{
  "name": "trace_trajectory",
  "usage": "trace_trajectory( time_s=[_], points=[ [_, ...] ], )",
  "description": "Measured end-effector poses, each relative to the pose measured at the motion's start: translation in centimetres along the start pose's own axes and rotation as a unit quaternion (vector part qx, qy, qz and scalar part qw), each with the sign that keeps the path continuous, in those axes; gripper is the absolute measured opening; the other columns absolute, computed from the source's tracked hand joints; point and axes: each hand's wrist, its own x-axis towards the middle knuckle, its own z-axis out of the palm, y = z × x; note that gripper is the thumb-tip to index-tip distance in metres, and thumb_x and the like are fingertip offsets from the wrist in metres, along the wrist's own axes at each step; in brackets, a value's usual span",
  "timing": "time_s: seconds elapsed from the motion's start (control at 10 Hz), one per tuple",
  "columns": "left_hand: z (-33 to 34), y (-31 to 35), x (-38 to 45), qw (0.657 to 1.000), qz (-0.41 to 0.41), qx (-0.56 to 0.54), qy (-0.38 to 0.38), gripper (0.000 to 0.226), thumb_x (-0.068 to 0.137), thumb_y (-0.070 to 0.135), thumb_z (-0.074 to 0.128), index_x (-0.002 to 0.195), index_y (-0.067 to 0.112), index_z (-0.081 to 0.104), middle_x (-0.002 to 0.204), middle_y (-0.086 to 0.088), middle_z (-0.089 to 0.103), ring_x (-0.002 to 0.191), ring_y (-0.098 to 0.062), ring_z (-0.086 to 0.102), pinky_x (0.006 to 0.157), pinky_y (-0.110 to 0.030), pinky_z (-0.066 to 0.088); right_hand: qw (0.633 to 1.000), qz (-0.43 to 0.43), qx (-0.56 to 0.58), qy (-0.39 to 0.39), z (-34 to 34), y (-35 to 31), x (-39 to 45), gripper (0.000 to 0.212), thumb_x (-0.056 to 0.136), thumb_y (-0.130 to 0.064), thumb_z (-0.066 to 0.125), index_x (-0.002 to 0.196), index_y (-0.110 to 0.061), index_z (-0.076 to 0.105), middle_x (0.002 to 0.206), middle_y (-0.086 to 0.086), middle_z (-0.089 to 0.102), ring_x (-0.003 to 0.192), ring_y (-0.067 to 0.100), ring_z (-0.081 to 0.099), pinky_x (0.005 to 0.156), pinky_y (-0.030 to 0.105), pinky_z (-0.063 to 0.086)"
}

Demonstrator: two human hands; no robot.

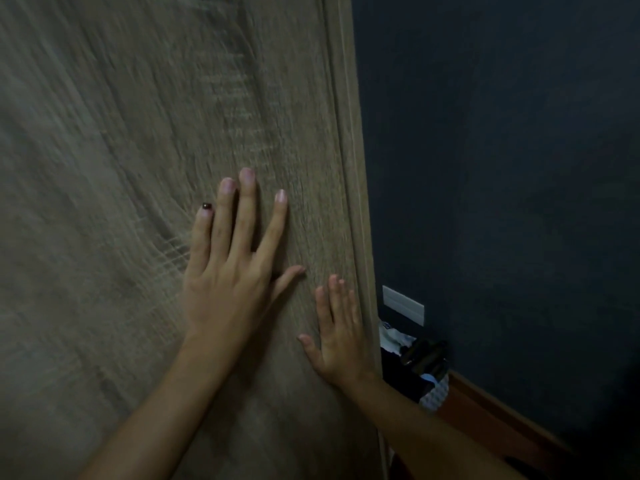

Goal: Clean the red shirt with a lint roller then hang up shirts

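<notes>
Head view: I have my left hand (pixel 228 292) flat on the wood-grain wardrobe door (pixel 138 168), fingers straight and spread; my right hand (pixel 337 344) lies lower, near the door's right edge, fingers straight and close together. Neither holds anything. I cannot see the red shirt or lint roller. Beside the dark wall (pixel 502 168) sits a heap of clothes (pixel 412 362). I judge I'm moving the door: press evenly with both palms, keeping fingertips off the edge.
</notes>
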Motion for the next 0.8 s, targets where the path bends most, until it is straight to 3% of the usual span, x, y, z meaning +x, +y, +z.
trace_trajectory(
  time_s=[0.2, 0.4, 0.5, 0.6, 0.7, 0.8],
  points=[
    [0.1, 0.1, 0.0, 1.000, -0.009, -0.003, 0.006, 0.082, 0.091, 0.069, 0.040, 0.154, 0.019, 0.023, 0.160, -0.018, 0.014, 0.149, -0.029, 0.009, 0.119, -0.045, 0.012, 1.000, -0.004, 0.020, -0.017, -0.4, -0.1, -0.2, 0.076, 0.097, -0.058, 0.024, 0.154, -0.020, -0.009, 0.162, 0.004, -0.013, 0.150, 0.021, -0.005, 0.122, 0.037, -0.002],
    [-0.9, 0.2, 0.1, 0.999, -0.022, -0.031, -0.023, 0.085, 0.086, 0.065, 0.051, 0.152, 0.018, 0.027, 0.160, -0.015, 0.013, 0.149, -0.030, 0.010, 0.120, -0.043, 0.005, 0.996, 0.004, 0.028, -0.084, -2.5, -0.4, -0.3, 0.076, 0.097, -0.059, 0.025, 0.155, -0.018, -0.002, 0.163, 0.004, -0.007, 0.150, 0.020, -0.004, 0.121, 0.031, -0.005],
    [-2.1, 0.6, -0.1, 0.996, -0.040, -0.035, -0.072, 0.079, 0.088, 0.055, 0.054, 0.152, 0.016, 0.029, 0.160, -0.015, 0.019, 0.148, -0.030, 0.012, 0.119, -0.043, 0.006, 0.993, -0.011, 0.017, -0.113, -4.1, -0.1, -0.4, 0.080, 0.095, -0.055, 0.036, 0.155, -0.018, -0.002, 0.163, 0.001, -0.010, 0.149, 0.016, -0.010, 0.120, 0.032, -0.003],
    [-4.3, 1.0, -1.9, 0.989, -0.047, -0.047, -0.136, 0.068, 0.090, 0.036, 0.053, 0.150, 0.013, 0.032, 0.158, -0.012, 0.026, 0.147, -0.029, 0.020, 0.118, -0.044, 0.018, 0.985, -0.019, -0.007, -0.170, -6.4, 0.0, -0.4, 0.083, 0.094, -0.056, 0.037, 0.154, -0.020, -0.008, 0.162, 0.001, -0.017, 0.149, 0.015, -0.015, 0.120, 0.036, 0.004],
    [-7.8, 0.8, -5.3, 0.967, -0.102, -0.104, -0.207, 0.061, 0.084, 0.024, 0.039, 0.143, 0.009, 0.044, 0.154, -0.010, 0.032, 0.138, -0.032, 0.041, 0.109, -0.045, 0.039, 0.972, -0.025, -0.038, -0.229, -9.4, -0.7, -0.5, 0.081, 0.090, -0.068, 0.012, 0.150, -0.023, -0.018, 0.155, 0.000, -0.026, 0.148, 0.018, -0.016, 0.119, 0.037, -0.005],
    [-11.7, -0.2, -10.3, 0.917, -0.174, -0.150, -0.326, 0.068, 0.098, 0.031, 0.038, 0.154, 0.007, 0.007, 0.161, -0.008, -0.006, 0.150, -0.031, 0.007, 0.120, -0.040, 0.015, 0.972, -0.034, -0.046, -0.229, -12.8, -1.7, -2.0, 0.086, 0.079, -0.070, -0.011, 0.148, -0.019, -0.019, 0.158, 0.003, -0.020, 0.147, 0.019, -0.016, 0.117, 0.034, -0.013]
  ],
)
